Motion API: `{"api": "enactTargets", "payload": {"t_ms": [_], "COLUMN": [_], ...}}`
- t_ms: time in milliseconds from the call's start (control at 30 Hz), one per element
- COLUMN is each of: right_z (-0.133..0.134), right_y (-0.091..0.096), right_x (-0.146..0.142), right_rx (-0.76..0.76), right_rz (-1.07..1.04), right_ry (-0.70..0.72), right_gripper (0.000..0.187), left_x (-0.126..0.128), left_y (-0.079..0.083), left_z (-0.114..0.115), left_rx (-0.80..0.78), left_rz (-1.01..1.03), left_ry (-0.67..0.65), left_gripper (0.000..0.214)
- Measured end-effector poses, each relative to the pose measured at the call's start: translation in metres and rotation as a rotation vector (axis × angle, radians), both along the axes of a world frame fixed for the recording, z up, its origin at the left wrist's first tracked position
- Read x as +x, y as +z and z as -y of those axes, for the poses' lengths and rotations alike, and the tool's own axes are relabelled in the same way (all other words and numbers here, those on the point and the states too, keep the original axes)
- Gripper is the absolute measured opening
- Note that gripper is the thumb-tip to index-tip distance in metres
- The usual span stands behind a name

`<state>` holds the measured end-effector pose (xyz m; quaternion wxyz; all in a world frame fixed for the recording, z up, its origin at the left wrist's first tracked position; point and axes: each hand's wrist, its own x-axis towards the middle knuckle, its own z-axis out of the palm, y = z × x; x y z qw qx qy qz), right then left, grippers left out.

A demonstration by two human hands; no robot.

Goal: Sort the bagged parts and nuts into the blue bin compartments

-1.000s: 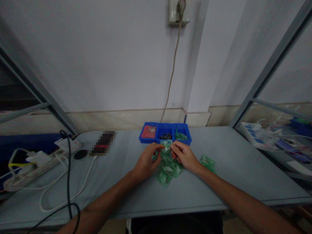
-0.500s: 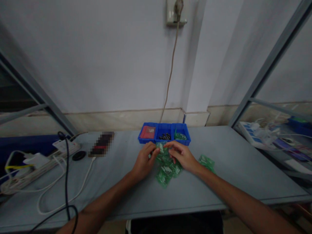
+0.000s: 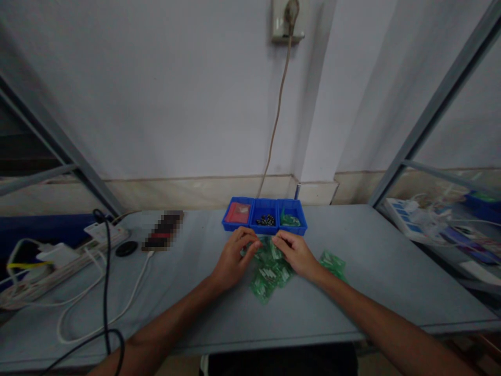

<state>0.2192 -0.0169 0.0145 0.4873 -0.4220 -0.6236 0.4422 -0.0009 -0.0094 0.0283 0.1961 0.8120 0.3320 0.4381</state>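
Bins (image 3: 264, 206) behind packets (image 3: 270, 273) on table (image 3: 305, 318)

a dim, pale wall (image 3: 195, 94) rises above cream skirting (image 3: 195, 193) behind the grey desk's (image 3: 391, 271) far edge; metal posts (image 3: 434, 106) slant upward near both far corners.

Glossy film packets (image 3: 263, 284); plastic bins (image 3: 265, 208); matt tabletop (image 3: 387, 261)

The left forearm (image 3: 176, 316) slants from near left towards the far middle; the right forearm (image 3: 376, 316) mirrors it from near right. Their hands face each other, slightly apart. The left hand (image 3: 236, 259) has curled fingers, its thumb pointing far right. The right hand (image 3: 296, 254) bends inward, thumb and forefinger close together.
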Motion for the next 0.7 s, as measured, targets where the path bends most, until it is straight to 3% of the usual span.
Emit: {"api": "enactTargets", "payload": {"t_ms": [67, 300, 467, 533, 633, 700], "right_z": [0.0000, 0.0005, 0.0023, 0.0042, 0.0068, 0.0078], "right_y": [-0.0005, -0.0021, -0.0044, -0.0047, -0.0040, -0.0031], "right_x": [-0.0004, -0.0018, -0.0045, -0.0050, -0.0038, -0.0024], "right_rx": [-0.026, -0.099, -0.107, -0.060, 0.119, 0.200], "right_rz": [-0.016, -0.049, -0.016, 0.014, 0.092, 0.129], "right_ry": [0.004, 0.058, 0.104, 0.107, 0.053, 0.033], "right_gripper": [0.052, 0.054, 0.053, 0.049, 0.025, 0.031], "left_x": [0.0009, 0.0009, -0.0009, -0.0002, 0.0014, 0.0022], "left_y": [-0.0032, -0.0100, -0.0053, -0.0038, -0.0025, -0.0022], "left_z": [-0.0013, -0.0027, -0.0008, -0.0005, -0.0004, -0.0003], "left_rx": [0.030, 0.075, 0.057, 0.032, 0.002, -0.012], "left_rz": [-0.013, -0.092, -0.082, -0.068, -0.055, -0.048], "left_ry": [-0.006, -0.034, -0.037, 0.002, 0.063, 0.083], "left_gripper": [0.016, 0.034, 0.014, 0.020, 0.031, 0.033]}}
